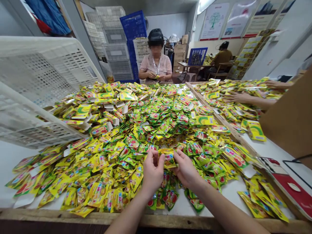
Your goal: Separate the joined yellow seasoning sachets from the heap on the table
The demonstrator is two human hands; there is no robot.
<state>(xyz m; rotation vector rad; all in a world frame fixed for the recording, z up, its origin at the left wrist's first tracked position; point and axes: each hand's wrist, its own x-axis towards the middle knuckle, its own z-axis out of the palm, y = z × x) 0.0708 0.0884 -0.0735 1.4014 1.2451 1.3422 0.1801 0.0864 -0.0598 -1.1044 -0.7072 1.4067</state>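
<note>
Yellow-and-green foil sachets (136, 130) lie heaped across a white-topped table (14, 172), with a white plastic crate (44, 78) tipped against the heap's far left side. A seated co-worker (156, 61) faces across the table. Above the pile's near edge, one sachet (167, 158) is pinched from both sides by the fingertips of the left hand (153, 170) and right hand (185, 169).

Left hand (153, 170), right hand (186, 169) pinching one yellow sachet (167, 158), large heap of sachets (136, 120), white table (12, 162)
</note>
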